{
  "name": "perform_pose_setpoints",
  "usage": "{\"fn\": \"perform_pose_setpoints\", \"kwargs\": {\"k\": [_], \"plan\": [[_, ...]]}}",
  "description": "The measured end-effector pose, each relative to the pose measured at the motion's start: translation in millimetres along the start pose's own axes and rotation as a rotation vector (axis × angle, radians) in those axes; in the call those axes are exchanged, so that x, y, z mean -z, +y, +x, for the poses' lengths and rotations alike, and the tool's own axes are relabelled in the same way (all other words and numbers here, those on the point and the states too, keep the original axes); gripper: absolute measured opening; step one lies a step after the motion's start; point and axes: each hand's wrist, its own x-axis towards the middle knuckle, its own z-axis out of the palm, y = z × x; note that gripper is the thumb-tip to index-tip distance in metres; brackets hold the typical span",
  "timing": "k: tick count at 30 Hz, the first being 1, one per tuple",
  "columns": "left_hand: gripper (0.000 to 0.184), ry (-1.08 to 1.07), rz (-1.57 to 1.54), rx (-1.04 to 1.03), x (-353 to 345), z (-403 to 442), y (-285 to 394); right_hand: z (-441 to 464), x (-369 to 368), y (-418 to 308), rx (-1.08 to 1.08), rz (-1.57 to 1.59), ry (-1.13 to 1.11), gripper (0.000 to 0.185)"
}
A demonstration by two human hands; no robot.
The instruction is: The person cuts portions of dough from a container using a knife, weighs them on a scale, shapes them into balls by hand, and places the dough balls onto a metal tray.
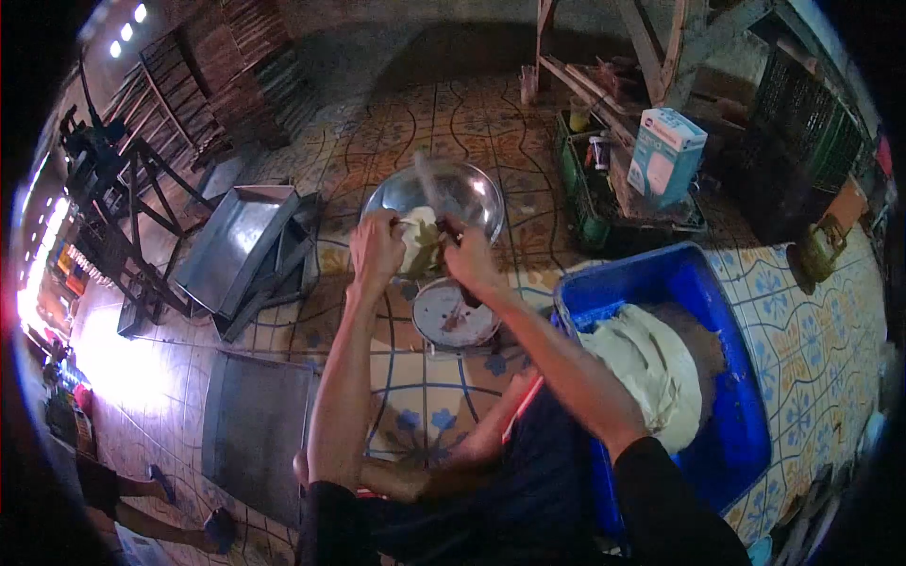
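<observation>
My left hand (pixel 377 249) grips a pale lump of dough (pixel 416 247) at its left side, fingers closed. On the other side, my right hand (pixel 471 261) has its fingers pinched at the dough's edge. The lump hangs above the tiled floor, in front of a shiny metal bowl (pixel 485 191). A blurred pale streak (pixel 427 177) crosses the bowl; I cannot make out what it is. Just below my hands stands a round plate (pixel 454 315) with smears on it. By my right forearm, a blue tub (pixel 559 300) holds a large mass of dough (pixel 651 373).
At left are stacked metal trays (pixel 236 250), another flat tray (pixel 255 434) and a dark metal frame (pixel 127 179). A green crate (pixel 592 231) with a white and teal box (pixel 666 156) stands at the right back. Another person's legs (pixel 156 524) show at lower left.
</observation>
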Motion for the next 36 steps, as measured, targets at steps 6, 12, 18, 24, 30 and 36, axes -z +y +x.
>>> {"fn": "perform_pose_setpoints", "kwargs": {"k": [6,12,18,24,30,36], "plan": [[0.013,0.081,-0.205,0.060,8,5,-2,-104,-32,-8,-0.018,0.061,-0.160,0.038],[0.012,0.356,-0.651,0.041,55,-48,96,-102,3,-45,-0.326,0.575,-0.446,0.051],[0.077,-0.256,-0.903,-0.266,31,-219,191,-197,138,19,-0.312,0.249,0.057,0.052],[0.058,-0.476,-0.384,-0.438,-47,-271,293,-315,317,62,-0.320,-0.212,0.641,0.049],[0.042,-0.390,-0.995,-0.310,-13,-233,279,-352,281,66,-0.528,-0.445,0.262,0.042],[0.028,0.210,-1.256,0.675,-36,-198,108,-233,207,35,0.016,-0.729,0.084,0.041]]}}
